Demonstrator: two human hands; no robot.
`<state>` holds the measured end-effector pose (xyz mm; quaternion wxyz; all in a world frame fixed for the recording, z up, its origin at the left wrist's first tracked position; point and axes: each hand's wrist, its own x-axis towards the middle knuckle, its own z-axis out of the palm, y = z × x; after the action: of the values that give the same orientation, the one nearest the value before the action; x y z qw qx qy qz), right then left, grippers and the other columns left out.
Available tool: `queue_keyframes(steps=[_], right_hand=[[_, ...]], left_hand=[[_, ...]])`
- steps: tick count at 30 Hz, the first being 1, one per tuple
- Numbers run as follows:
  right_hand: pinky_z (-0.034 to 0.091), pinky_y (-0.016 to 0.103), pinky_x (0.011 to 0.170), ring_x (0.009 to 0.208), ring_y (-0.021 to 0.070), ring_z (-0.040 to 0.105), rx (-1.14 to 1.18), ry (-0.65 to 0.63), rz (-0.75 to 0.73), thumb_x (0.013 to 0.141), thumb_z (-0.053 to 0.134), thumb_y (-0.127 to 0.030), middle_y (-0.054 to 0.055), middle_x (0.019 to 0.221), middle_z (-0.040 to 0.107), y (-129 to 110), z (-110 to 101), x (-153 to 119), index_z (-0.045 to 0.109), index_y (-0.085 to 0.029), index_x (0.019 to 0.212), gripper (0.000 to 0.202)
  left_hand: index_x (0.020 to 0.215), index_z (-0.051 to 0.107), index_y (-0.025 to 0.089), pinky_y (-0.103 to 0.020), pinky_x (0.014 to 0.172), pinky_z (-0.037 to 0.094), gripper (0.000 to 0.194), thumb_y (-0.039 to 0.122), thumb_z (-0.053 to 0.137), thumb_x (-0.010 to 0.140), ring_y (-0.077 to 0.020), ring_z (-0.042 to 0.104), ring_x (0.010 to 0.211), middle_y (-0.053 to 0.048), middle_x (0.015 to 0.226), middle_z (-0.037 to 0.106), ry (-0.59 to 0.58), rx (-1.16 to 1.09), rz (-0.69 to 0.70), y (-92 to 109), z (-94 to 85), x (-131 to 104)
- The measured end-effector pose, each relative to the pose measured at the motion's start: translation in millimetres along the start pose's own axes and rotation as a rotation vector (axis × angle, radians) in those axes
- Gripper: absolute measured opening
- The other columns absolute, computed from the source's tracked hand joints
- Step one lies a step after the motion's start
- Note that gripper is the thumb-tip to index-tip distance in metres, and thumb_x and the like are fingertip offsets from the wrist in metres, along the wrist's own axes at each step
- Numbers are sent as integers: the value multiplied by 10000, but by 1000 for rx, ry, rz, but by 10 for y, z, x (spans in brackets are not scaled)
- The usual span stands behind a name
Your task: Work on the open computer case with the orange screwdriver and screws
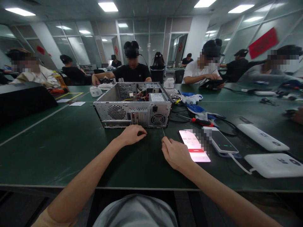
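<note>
An open metal computer case (132, 108) lies on its side before me, its rear panel with vent holes and power supply facing me. My right hand (175, 151) is closed around a screwdriver (163, 132). Only its thin shaft shows, pointing at the lower right corner of the rear panel; the handle is hidden in my fingers. In front of the panel's lower edge is my left hand (132, 135), fingers curled and thumb towards them. Whatever it may hold is hidden.
On my right lie a lit phone (195, 146), a cabled device (221, 140), white power banks (262, 137), a red-and-black screwdriver (203, 122) and blue-white gloves (197, 108). A black panel (23, 101) stands left. Several people sit across the green table (59, 151).
</note>
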<state>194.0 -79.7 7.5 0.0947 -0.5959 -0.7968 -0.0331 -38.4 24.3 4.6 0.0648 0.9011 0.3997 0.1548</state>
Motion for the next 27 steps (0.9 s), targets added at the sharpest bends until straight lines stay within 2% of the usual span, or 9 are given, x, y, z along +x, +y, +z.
queue_keyframes(steps=[3,13,15,18,21,24,27], right_hand=[[305,282,581,743,184,627,-1,-4,30,997,378,-258,57,917,675,-2,4,3,528,-181,1241,296],[395,276,675,976,223,570,-56,82,-53,923,522,-206,113,1113,609,34,46,-10,632,-201,1099,207],[403,278,683,990,228,566,-64,91,-64,949,502,-236,116,1109,604,29,49,-6,643,-203,1082,197],[415,291,687,955,229,586,-43,95,-51,1013,412,-413,113,1083,615,16,47,1,644,-204,1079,320],[423,304,689,901,223,621,3,65,-20,1038,279,-505,97,1041,649,14,37,1,613,-204,1165,468],[427,304,696,878,213,647,39,50,-5,1056,230,-397,89,1028,680,21,27,-4,503,-196,1353,450],[450,309,743,935,223,657,72,63,17,1026,333,-332,110,1085,690,28,32,-2,446,-156,1413,440]], left_hand=[[1013,759,217,-331,867,502,225,313,578,919,-208,673,945,-44,1031,745,-5,-7,-7,6,-3,-2],[1005,764,218,-332,861,504,212,304,592,915,-205,676,940,-44,1036,746,2,-14,-13,21,-15,2],[1007,762,215,-330,866,504,215,304,587,919,-204,674,942,-45,1037,745,5,-13,-8,14,-5,3],[1009,761,216,-322,861,506,218,306,582,922,-201,673,941,-44,1030,744,14,-19,-3,7,6,0],[1014,760,216,-318,846,508,220,301,578,923,-199,672,928,-43,1024,743,9,-19,-3,11,3,-3],[1023,759,219,-322,848,506,227,303,572,925,-202,671,935,-43,1040,741,0,-7,2,10,-1,-3],[1032,757,225,-320,851,505,235,314,566,928,-202,670,944,-42,1051,739,2,-3,1,-1,6,-2]])
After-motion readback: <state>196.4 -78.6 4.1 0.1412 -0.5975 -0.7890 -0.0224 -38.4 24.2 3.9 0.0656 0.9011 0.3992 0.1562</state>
